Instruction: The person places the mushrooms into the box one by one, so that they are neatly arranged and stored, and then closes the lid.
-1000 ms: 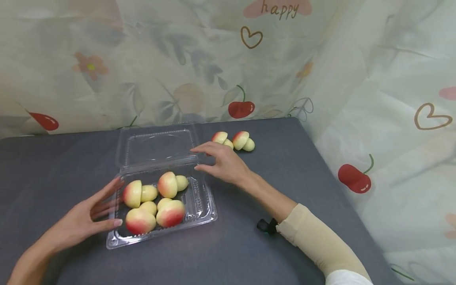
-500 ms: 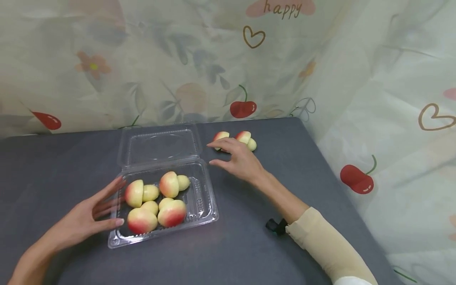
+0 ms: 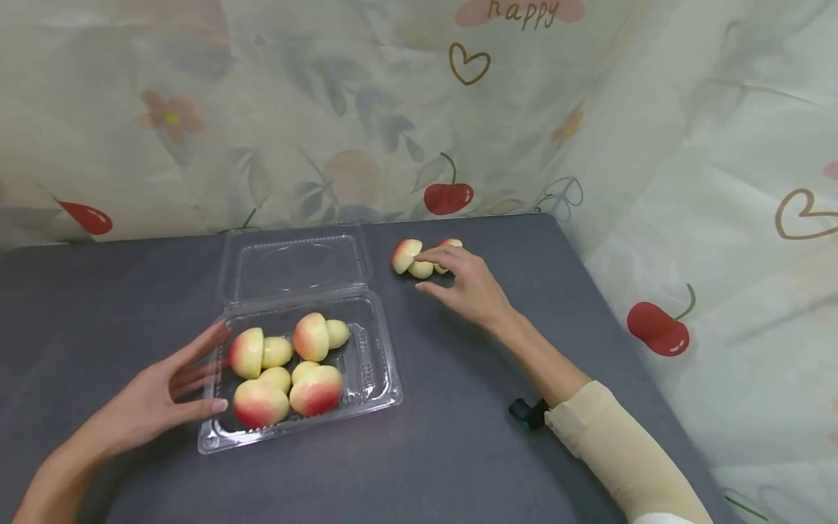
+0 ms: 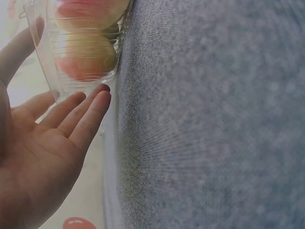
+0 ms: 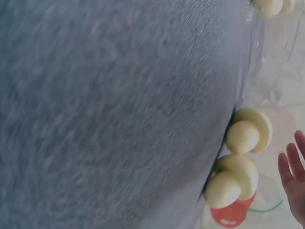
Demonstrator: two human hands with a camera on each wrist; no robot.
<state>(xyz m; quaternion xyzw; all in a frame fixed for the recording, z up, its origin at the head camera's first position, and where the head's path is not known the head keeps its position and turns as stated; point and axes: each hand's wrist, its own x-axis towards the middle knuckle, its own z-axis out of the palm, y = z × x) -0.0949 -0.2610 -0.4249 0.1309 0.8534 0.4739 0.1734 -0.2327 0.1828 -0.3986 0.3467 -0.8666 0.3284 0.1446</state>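
Note:
My left hand (image 3: 153, 400) rests at the left side of a clear plastic clamshell box (image 3: 374, 364), thumb and straight fingers spread along its wall. In the left wrist view the fingers (image 4: 90, 119) lie beside the box wall, holding nothing else. Several mushroom-shaped pieces (image 3: 316, 391), pale yellow with reddish caps, lie in the box. At the back of the table are two more, a left mushroom piece (image 3: 406, 256) and a right mushroom piece (image 3: 450, 242), partly hidden behind my right hand (image 3: 468, 287). That hand hovers above them with thumb and fingers apart, nothing in its grasp.
The box's lid (image 3: 294, 266) lies folded back behind it. A dark grey table (image 3: 425, 451) bears everything, with a printed curtain (image 3: 294, 109) hanging along its back and right. A black strap piece (image 3: 527, 413) sits at my right wrist.
My right hand has moved rightward from over the box's right edge, uncovering the left loose mushroom piece and partly covering the right one. My left hand stays at the box.

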